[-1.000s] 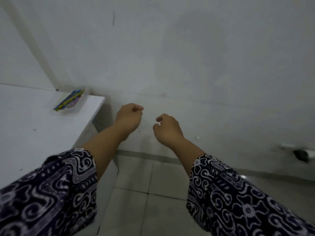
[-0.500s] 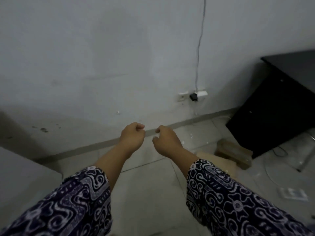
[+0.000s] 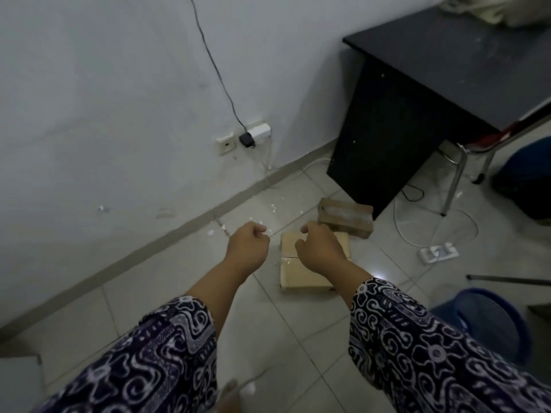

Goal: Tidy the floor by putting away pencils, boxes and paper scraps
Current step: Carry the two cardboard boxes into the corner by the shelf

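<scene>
Lying closed on the tiles: two boxes [image 3: 301,274].

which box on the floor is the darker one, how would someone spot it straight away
Find the black desk against the wall. At the foot of its side panel, on the tiled floor, lies the darker brown box with a pale patch on top. It lies farther from the person than the two lighter tan boxes, which sit side by side partly behind the right hand.
</scene>
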